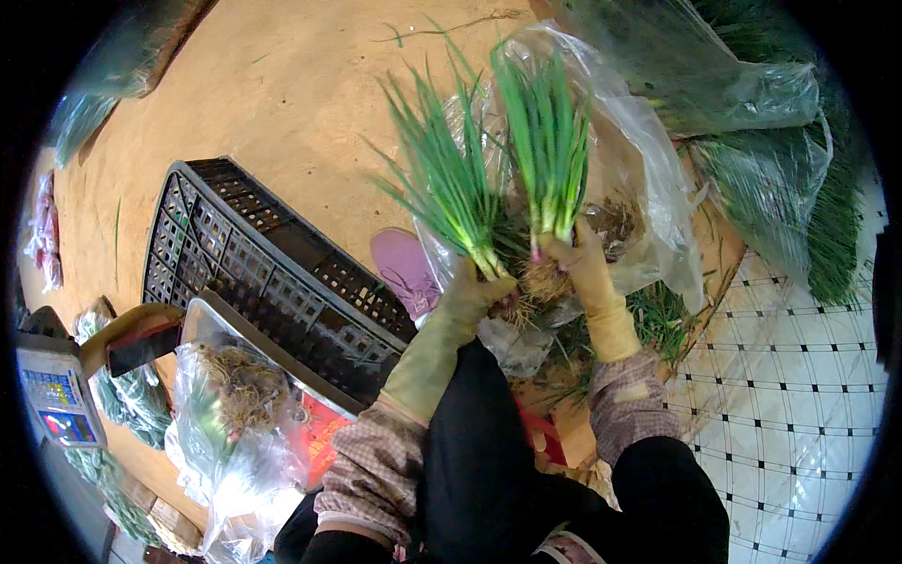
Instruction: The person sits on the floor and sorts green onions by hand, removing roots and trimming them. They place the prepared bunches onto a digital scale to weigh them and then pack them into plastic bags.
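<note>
Both my hands wear pale yellow rubber gloves, with checked sleeve covers above them. My left hand (473, 289) grips a bunch of green onions (458, 183) near its roots, the leaves fanning up and to the left. In my right hand (574, 257) is a second bunch of green onions (546, 141), held just above its reddish bulbs and tangled roots (546, 282). The two bunches are side by side, apart at the leaves and close at the roots. Beneath them lies a clear plastic bag (655, 169) with dark debris in it.
A black plastic crate (282, 261) lies left of my purple shoe (405, 264). Bagged onions with roots (243, 388) rest on a metal scale pan (225, 310), near the scale's display (60, 402). Plastic-covered greens (761, 190) are piled at right, beside white tiles (775, 395). Loose leaves (659, 317) litter the floor.
</note>
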### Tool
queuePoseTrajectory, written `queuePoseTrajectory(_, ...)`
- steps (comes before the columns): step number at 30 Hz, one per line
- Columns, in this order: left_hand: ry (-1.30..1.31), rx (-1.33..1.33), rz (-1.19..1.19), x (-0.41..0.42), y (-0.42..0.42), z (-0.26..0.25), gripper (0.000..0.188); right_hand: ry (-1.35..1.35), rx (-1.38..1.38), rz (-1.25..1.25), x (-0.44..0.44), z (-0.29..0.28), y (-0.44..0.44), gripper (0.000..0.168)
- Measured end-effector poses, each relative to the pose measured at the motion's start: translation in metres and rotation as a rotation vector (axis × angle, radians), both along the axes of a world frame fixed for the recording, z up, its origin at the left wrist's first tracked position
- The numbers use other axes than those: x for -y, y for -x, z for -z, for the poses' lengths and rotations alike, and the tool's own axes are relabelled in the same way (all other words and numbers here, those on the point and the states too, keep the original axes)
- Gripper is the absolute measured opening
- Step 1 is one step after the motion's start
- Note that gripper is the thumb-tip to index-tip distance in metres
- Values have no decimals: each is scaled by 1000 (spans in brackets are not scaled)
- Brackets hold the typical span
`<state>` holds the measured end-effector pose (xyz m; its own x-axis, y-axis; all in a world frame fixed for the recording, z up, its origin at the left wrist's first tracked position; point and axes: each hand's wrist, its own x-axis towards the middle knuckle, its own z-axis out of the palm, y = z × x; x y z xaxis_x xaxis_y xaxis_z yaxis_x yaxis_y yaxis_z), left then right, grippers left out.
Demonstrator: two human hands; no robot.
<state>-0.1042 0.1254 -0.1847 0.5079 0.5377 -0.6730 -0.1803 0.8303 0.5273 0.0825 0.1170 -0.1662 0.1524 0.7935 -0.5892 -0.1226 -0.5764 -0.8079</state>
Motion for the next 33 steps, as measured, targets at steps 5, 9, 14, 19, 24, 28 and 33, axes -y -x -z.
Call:
queuePoseTrajectory(5,170,200,-34,-2,-1,6,60,-113,884,-656,-9,-44,46,55)
queuePoseTrajectory(9,206,322,-7,-2,0,4,66,-479,1071,-800,18,-41,68,62)
queuePoseTrajectory(14,223,361,-109,7,5,33,44,-303,660,-545,26,-54,82,52)
queuePoseTrajectory(19,181,315,-73,-1,9,16,34,-86,-89,14,13,-56,77,39)
queuePoseTrajectory(24,371,327,-273,-10,5,-11,31,15,64,78,7,-52,42,27)
queuePoseTrajectory(28,217,370,-302,-7,10,-8,30,-57,756,-129,22,55,-10,30)
queuePoseTrajectory(33,191,311,-311,-7,8,-22,27,216,790,-347,1,53,-8,45)
